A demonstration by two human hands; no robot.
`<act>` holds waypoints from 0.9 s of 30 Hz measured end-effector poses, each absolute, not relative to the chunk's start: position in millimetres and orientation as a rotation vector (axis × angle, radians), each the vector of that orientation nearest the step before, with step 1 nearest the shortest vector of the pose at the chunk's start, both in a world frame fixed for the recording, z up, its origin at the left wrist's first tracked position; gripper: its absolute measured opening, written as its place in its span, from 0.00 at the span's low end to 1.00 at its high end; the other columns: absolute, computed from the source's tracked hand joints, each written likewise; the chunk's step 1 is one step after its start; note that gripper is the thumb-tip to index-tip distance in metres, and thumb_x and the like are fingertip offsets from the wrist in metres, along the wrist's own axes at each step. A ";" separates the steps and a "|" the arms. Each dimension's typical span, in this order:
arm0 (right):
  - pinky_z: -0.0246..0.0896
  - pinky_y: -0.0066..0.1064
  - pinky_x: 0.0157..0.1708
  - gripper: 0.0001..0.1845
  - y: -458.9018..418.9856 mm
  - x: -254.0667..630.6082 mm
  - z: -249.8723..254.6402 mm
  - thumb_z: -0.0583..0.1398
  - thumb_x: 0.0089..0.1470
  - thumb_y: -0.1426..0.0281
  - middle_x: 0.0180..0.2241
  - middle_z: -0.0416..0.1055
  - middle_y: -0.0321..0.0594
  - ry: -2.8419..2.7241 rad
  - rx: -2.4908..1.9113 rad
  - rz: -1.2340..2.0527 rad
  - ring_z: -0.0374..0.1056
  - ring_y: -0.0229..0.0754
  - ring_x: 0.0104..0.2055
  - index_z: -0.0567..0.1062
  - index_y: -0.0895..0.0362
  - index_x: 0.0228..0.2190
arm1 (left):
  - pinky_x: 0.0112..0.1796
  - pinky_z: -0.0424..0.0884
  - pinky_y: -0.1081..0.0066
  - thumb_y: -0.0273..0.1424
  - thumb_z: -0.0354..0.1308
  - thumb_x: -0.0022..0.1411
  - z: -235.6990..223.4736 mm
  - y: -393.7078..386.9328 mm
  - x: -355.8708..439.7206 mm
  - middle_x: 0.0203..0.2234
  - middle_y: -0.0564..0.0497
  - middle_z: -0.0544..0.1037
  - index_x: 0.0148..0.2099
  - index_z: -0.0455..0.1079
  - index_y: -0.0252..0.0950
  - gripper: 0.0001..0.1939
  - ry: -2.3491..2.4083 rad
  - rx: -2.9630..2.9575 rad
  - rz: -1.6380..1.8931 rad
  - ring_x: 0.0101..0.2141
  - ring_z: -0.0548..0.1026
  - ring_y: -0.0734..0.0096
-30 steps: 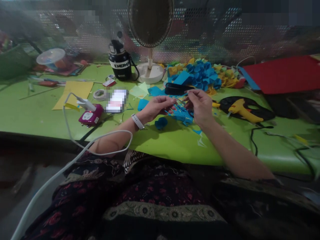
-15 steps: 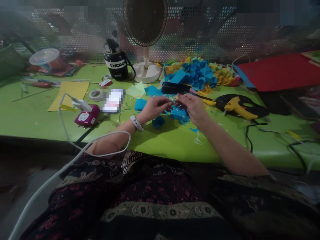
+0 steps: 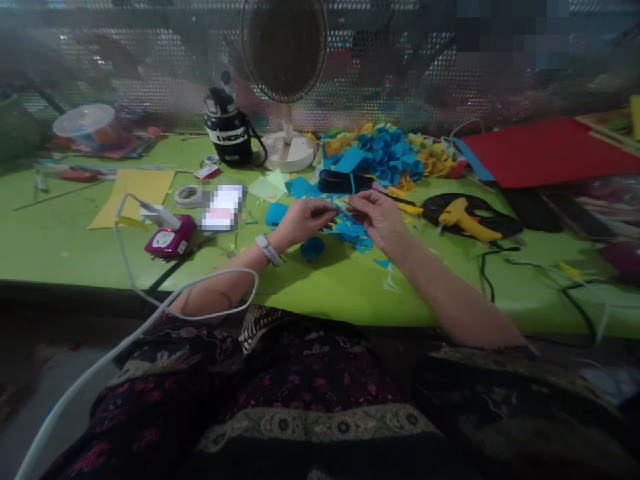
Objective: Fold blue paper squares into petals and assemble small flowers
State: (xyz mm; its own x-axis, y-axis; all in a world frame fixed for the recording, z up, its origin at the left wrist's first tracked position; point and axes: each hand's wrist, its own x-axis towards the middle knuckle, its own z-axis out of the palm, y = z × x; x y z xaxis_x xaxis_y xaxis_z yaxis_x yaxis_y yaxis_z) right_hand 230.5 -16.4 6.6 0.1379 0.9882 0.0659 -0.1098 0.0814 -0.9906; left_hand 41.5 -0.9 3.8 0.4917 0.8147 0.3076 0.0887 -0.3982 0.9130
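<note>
Both hands meet over a heap of blue paper scraps (image 3: 353, 230), their fingertips a short gap apart. My left hand (image 3: 305, 221) is closed in a pinch, and whatever lies in it is too small to make out. Thumb and fingers of my right hand (image 3: 377, 217) are pinched too. A thin blue paper strip (image 3: 352, 183) sticks up from the right fingertips. Below my left hand lies a curled blue paper piece (image 3: 313, 249). Just beyond the fingers rests a long black tool (image 3: 333, 181), perhaps a stapler.
Behind the hands is a pile of folded blue paper pieces (image 3: 387, 153). A yellow glue gun (image 3: 467, 219) lies at right, near red sheets (image 3: 545, 152). At left are a phone (image 3: 223, 208), tape roll (image 3: 188, 195), purple adapter (image 3: 171, 240), black bottle (image 3: 227, 137) and fan (image 3: 285, 150). A white cable (image 3: 220, 272) crosses my left forearm.
The view has shifted slightly, so everything sits a little lower and further left. A thin blue strip now shows above my right fingertips. Both hands stay pinched, close together.
</note>
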 end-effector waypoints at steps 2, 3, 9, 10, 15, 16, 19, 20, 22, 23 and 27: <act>0.68 0.31 0.29 0.20 -14.2 231.2 6.3 0.73 0.39 0.58 0.25 0.70 0.31 -1.076 -1.129 1.081 0.71 0.37 0.29 0.69 0.51 0.25 | 0.33 0.75 0.71 0.38 0.66 0.60 7.3 -0.6 40.5 0.28 0.47 0.81 0.37 0.77 0.32 0.13 0.768 1.762 0.961 0.29 0.79 0.71; 0.68 0.31 0.29 0.20 -13.1 231.6 5.9 0.72 0.40 0.57 0.25 0.69 0.31 -1.092 -1.126 1.070 0.70 0.37 0.29 0.68 0.51 0.25 | 0.33 0.76 0.70 0.38 0.66 0.60 8.7 -0.1 39.6 0.28 0.47 0.81 0.37 0.77 0.32 0.12 0.774 1.737 0.950 0.29 0.80 0.71; 0.65 0.32 0.27 0.24 -5.7 235.0 3.4 0.70 0.41 0.48 0.26 0.68 0.33 -1.218 -1.158 1.008 0.69 0.39 0.29 0.68 0.50 0.27 | 0.35 0.77 0.67 0.35 0.66 0.61 13.4 7.2 32.4 0.29 0.45 0.81 0.39 0.76 0.30 0.11 0.806 1.619 0.911 0.30 0.81 0.69; 0.65 0.33 0.28 0.25 -4.3 236.4 3.2 0.68 0.43 0.45 0.27 0.69 0.34 -1.258 -1.173 0.963 0.69 0.40 0.30 0.68 0.50 0.27 | 0.35 0.77 0.67 0.34 0.67 0.60 13.7 8.8 31.1 0.30 0.44 0.82 0.39 0.77 0.30 0.11 0.808 1.593 0.889 0.30 0.81 0.68; 0.64 0.41 0.39 0.18 1.4 248.0 -1.8 0.65 0.53 0.51 0.36 0.73 0.45 -1.814 -1.518 0.305 0.70 0.50 0.40 0.73 0.53 0.30 | 0.38 0.78 0.66 0.35 0.66 0.61 14.7 15.4 25.5 0.34 0.44 0.83 0.38 0.76 0.32 0.10 0.836 1.393 0.901 0.33 0.82 0.69; 0.63 0.43 0.41 0.16 1.9 249.8 -3.9 0.66 0.53 0.54 0.38 0.74 0.48 -1.942 -1.612 0.174 0.69 0.53 0.42 0.74 0.54 0.30 | 0.39 0.78 0.67 0.34 0.66 0.62 15.0 16.1 24.7 0.35 0.44 0.83 0.38 0.76 0.32 0.09 0.840 1.356 0.914 0.34 0.82 0.70; 0.60 0.46 0.42 0.09 2.5 251.0 -9.9 0.65 0.55 0.63 0.41 0.73 0.53 -2.168 -1.791 -0.019 0.67 0.59 0.46 0.76 0.56 0.31 | 0.40 0.78 0.67 0.31 0.64 0.64 16.1 17.1 23.8 0.37 0.45 0.83 0.40 0.76 0.33 0.06 0.839 1.285 0.929 0.36 0.82 0.71; 0.60 0.47 0.42 0.07 2.5 250.5 -11.0 0.64 0.56 0.65 0.41 0.73 0.53 -2.190 -1.810 -0.046 0.67 0.59 0.46 0.76 0.56 0.31 | 0.41 0.78 0.67 0.30 0.63 0.65 16.4 17.2 24.0 0.38 0.45 0.83 0.41 0.75 0.33 0.05 0.837 1.271 0.931 0.36 0.82 0.71; 0.59 0.47 0.43 0.06 3.1 249.6 -11.7 0.62 0.58 0.67 0.40 0.73 0.53 -2.186 -1.821 -0.063 0.67 0.59 0.46 0.76 0.55 0.30 | 0.41 0.78 0.68 0.29 0.63 0.65 16.5 17.4 24.4 0.38 0.45 0.83 0.42 0.75 0.33 0.05 0.830 1.246 0.936 0.36 0.82 0.72; 0.59 0.48 0.43 0.07 3.6 249.8 -11.3 0.61 0.58 0.68 0.40 0.73 0.54 -2.165 -1.824 -0.056 0.67 0.60 0.47 0.76 0.55 0.29 | 0.41 0.77 0.68 0.29 0.63 0.65 16.5 17.5 24.6 0.39 0.45 0.83 0.43 0.75 0.33 0.05 0.825 1.235 0.940 0.36 0.82 0.72; 0.62 0.48 0.46 0.06 6.7 257.6 -6.8 0.60 0.60 0.67 0.40 0.74 0.53 -1.969 -1.828 -0.002 0.69 0.59 0.47 0.74 0.55 0.31 | 0.42 0.77 0.68 0.28 0.62 0.66 16.2 18.2 24.6 0.38 0.45 0.83 0.43 0.75 0.32 0.05 0.803 1.171 0.966 0.36 0.82 0.72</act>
